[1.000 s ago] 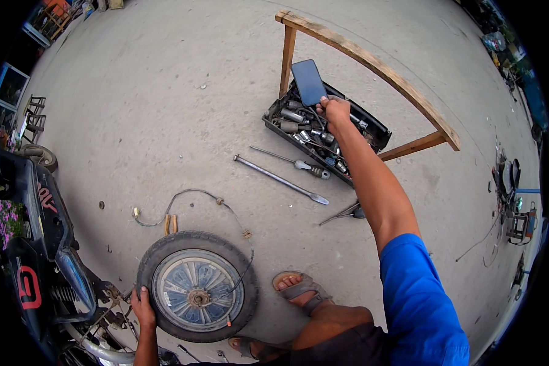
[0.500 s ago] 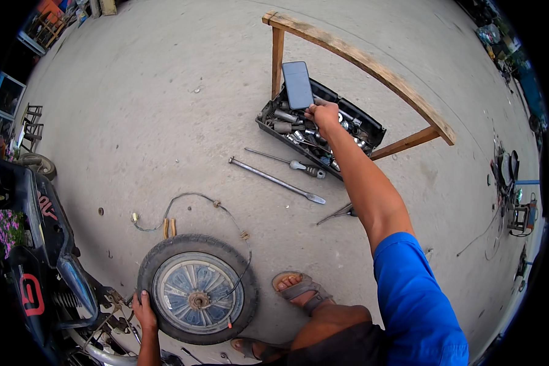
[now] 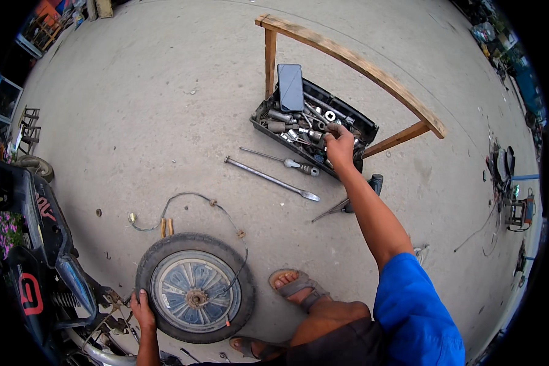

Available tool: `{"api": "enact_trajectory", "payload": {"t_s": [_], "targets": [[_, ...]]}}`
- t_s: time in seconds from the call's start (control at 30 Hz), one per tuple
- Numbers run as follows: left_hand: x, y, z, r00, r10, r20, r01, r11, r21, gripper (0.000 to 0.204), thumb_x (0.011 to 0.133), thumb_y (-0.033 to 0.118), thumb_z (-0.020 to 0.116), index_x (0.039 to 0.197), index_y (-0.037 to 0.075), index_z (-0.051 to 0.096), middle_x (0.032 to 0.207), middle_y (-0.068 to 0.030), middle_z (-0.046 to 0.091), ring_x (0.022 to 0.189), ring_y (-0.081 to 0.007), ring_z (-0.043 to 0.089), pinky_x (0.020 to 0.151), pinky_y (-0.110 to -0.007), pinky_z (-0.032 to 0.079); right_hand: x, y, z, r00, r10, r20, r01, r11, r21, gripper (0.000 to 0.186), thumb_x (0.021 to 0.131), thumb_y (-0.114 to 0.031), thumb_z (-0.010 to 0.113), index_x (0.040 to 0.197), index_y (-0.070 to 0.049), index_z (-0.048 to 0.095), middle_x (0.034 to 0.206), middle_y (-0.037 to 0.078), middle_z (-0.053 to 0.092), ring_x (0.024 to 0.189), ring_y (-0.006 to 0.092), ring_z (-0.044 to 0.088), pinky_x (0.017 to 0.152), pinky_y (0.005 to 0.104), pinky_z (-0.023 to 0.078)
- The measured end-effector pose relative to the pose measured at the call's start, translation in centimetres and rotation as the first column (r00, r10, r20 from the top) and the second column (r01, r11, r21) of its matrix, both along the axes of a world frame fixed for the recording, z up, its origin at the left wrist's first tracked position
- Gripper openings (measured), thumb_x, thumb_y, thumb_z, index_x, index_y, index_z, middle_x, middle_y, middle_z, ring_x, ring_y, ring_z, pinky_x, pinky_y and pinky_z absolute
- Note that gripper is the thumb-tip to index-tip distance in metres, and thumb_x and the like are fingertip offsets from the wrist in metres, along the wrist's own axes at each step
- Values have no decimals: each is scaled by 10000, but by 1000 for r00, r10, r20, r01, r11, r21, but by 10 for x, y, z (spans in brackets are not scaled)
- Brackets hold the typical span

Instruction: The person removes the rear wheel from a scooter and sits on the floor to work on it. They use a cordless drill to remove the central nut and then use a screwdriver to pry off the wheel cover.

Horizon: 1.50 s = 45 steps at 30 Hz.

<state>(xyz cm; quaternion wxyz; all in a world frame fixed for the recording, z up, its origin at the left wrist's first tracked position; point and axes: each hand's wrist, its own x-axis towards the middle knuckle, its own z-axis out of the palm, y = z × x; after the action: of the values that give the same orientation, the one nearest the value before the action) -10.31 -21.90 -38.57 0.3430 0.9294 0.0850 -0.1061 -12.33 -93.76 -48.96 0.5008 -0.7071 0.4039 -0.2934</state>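
Note:
My left hand (image 3: 143, 311) is against the left edge of a wheel (image 3: 171, 244), gripping its dusty black tyre at the side. A cable comes out of the wheel's hub and curves across the ground to a pale connector. My right hand (image 3: 340, 145) reaches into an open black toolbox (image 3: 274, 138) full of sockets and other metal tools. Its fingers are bent together among the sockets; what they pinch, if anything, is hidden. A dark phone (image 3: 290, 88) lies over the box's left end.
A long screwdriver (image 3: 296, 165) and a metal pry bar (image 3: 268, 177) lie before the toolbox. A dark-handled tool (image 3: 376, 183) lies beside my right forearm. Behind the box stands a wooden frame (image 3: 360, 61). At left is a motorbike (image 3: 36, 244); yellow-handled pliers (image 3: 166, 227) lie above the wheel.
My right hand has moved from beside the phone rightward and nearer, down among the sockets. The phone lies there without the hand on it. My left hand stays at the tyre.

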Motion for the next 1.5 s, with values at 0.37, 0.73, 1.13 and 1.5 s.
{"api": "enact_trajectory", "payload": {"t_s": [0.37,0.73,1.13,1.5], "targets": [[4,10,-2,992,13,-124,0,995,104,641,994,443,557,1302,-119,543,1264,-289,583,1149,-384,555,1036,-421,394,-42,1,27,942,62,-330,-139,966,-216,267,842,-14,635,1100,16,696,959,176,735,866,255,715,807,366,546],[3,8,0,997,12,-81,-8,999,40,591,1007,418,551,1272,-111,560,1208,-256,602,1096,-327,566,1000,-395,410,-55,9,22,855,133,-502,-268,941,-208,208,808,-63,650,990,10,717,946,237,713,918,411,685,860,476,531],[2,10,-5,1000,-12,-18,13,1000,25,501,1013,366,545,1187,-102,595,1078,-218,640,987,-290,579,929,-384,435,-70,37,18,883,159,-441,-320,891,-321,232,930,-136,590,1080,11,689,1147,218,661,1029,423,634,913,494,500],[2,17,-11,999,6,-45,-5,1000,26,554,1005,399,544,1227,-107,576,1119,-244,630,1008,-320,584,933,-401,437,-70,43,27,875,127,-467,-325,870,-372,251,914,-127,603,1087,49,650,1107,257,639,1060,438,601,930,500,491]]}}
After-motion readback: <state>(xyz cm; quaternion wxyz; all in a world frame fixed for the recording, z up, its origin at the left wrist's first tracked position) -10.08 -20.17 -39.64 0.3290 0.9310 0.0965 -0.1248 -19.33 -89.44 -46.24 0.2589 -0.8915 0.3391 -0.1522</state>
